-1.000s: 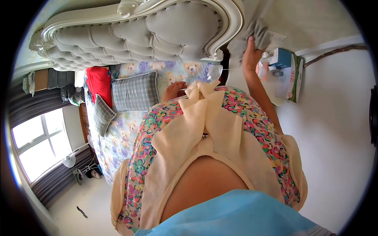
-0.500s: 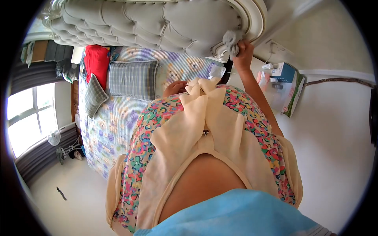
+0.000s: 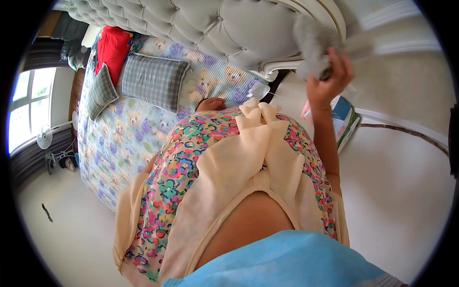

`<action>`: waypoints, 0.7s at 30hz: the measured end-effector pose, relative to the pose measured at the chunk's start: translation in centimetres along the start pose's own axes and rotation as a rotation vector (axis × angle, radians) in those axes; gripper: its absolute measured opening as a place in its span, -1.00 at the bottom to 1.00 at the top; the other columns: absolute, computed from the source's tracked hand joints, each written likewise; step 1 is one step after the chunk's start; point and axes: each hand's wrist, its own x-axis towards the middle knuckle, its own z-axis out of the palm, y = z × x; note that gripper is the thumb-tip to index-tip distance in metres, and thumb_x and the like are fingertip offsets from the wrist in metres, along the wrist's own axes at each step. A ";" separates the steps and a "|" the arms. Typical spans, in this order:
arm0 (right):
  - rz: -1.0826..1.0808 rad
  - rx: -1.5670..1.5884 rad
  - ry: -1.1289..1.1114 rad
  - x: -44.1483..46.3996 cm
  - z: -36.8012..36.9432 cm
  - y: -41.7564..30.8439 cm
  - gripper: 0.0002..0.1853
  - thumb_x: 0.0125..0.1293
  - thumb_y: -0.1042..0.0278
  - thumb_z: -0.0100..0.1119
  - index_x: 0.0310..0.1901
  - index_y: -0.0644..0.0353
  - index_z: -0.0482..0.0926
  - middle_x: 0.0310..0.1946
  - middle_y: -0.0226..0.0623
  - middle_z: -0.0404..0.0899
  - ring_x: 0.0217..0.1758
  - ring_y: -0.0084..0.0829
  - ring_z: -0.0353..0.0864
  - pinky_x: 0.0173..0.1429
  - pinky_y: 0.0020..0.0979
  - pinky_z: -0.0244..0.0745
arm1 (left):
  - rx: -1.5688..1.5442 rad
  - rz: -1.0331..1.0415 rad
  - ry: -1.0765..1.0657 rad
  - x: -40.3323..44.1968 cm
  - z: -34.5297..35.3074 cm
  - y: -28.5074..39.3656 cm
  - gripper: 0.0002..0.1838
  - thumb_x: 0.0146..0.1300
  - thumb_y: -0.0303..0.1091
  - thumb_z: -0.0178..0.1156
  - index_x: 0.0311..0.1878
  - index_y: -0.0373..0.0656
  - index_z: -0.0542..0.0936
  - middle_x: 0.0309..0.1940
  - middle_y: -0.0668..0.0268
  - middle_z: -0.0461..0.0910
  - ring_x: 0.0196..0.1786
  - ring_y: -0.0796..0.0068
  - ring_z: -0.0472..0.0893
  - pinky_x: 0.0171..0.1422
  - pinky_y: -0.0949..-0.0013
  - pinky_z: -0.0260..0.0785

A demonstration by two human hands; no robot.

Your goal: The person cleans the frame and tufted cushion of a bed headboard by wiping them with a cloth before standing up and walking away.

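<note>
My right hand (image 3: 331,79) is raised in front of the right end of the tufted grey headboard (image 3: 253,33). Its fingers are closed around a bunched grey cloth (image 3: 313,43), smeared by motion and overlapping the headboard's curved frame. By the edge of the bed, my left hand (image 3: 213,104) rests low beside the patterned bedspread (image 3: 148,129). Its fingers look loosely extended with nothing visible in them; my clothing covers part of that hand and arm. A small white crumpled item (image 3: 258,90) lies on the bed's near corner, between my two hands.
A plaid pillow (image 3: 155,81), a smaller plaid cushion (image 3: 102,92) and a red cushion (image 3: 113,52) lie on the bed. Behind my right forearm is a blue, white and green box (image 3: 345,119). A fan (image 3: 44,137) stands near the window.
My right hand has lifted the grey cloth away from the headboard's lower corner, up and to the right. My left hand stays by the bed. The whole view has turned slightly.
</note>
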 end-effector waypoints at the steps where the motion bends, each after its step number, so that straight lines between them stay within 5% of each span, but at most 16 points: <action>1: -0.080 -0.046 0.162 1.8 0.9 0.3 -0.37 0.10 0.44 0.46 0.28 0.12 0.56 0.21 -0.11 0.47 0.31 -0.06 0.38 0.39 -0.13 0.30 | -0.007 0.003 0.005 0.3 0.3 -0.2 -0.65 0.50 -0.29 0.13 0.20 -0.29 0.64 0.00 0.18 0.72 0.03 0.39 0.69 0.20 0.37 0.54; 7: -0.369 -0.266 0.269 6.6 6.9 4.3 -0.53 0.18 0.24 0.51 0.14 -0.15 0.62 0.15 -0.38 0.49 0.16 -0.28 0.45 0.19 -0.22 0.33 | -0.037 -0.019 0.012 0.7 0.9 0.3 -0.66 0.48 -0.31 0.12 0.17 -0.28 0.64 -0.08 0.24 0.72 -0.09 0.47 0.67 0.07 0.39 0.55; 8: -0.392 -0.442 0.268 5.3 6.2 3.7 -0.55 0.38 0.42 0.22 0.28 0.11 0.46 0.28 -0.05 0.48 0.23 0.10 0.51 0.31 -0.01 0.38 | -0.047 -0.011 0.022 0.8 0.9 0.3 -0.66 0.48 -0.31 0.12 0.17 -0.28 0.65 -0.08 0.25 0.72 -0.11 0.48 0.67 0.05 0.41 0.54; 9: -0.384 -0.441 0.249 4.4 6.4 4.4 -0.55 0.38 0.42 0.22 0.28 0.11 0.46 0.28 -0.05 0.48 0.23 0.10 0.51 0.31 -0.01 0.38 | -0.062 -0.002 0.035 0.9 0.8 0.3 -0.67 0.47 -0.31 0.11 0.17 -0.27 0.65 -0.09 0.26 0.72 -0.13 0.49 0.66 0.04 0.43 0.54; 11: -0.382 -0.321 0.282 2.1 7.5 6.7 -0.56 0.18 0.19 0.51 0.10 -0.25 0.61 0.15 -0.39 0.49 0.15 -0.32 0.44 0.16 -0.25 0.32 | -0.089 0.016 0.030 0.7 0.6 0.1 -0.67 0.50 -0.33 0.09 0.18 -0.28 0.64 -0.07 0.25 0.72 -0.09 0.46 0.67 0.08 0.39 0.55; 17: -0.205 -0.267 0.142 -8.6 7.4 9.2 -0.56 0.13 0.28 0.49 0.04 -0.25 0.56 -0.01 -0.38 0.49 0.08 -0.21 0.48 0.11 -0.18 0.35 | -0.115 -0.020 0.063 -0.7 0.2 -0.3 -0.64 0.52 -0.30 0.06 0.21 -0.29 0.62 0.02 0.19 0.70 0.01 0.39 0.67 0.18 0.34 0.55; 21: 0.000 -0.018 -0.208 -17.9 10.3 11.3 -0.56 0.04 0.40 0.40 -0.03 -0.16 0.50 0.00 -0.29 0.49 -0.06 -0.04 0.54 -0.03 -0.04 0.47 | -0.114 -0.055 0.030 -1.4 -0.4 -0.1 -0.63 0.51 -0.25 0.06 0.21 -0.26 0.62 0.04 0.19 0.69 0.08 0.38 0.66 0.26 0.32 0.51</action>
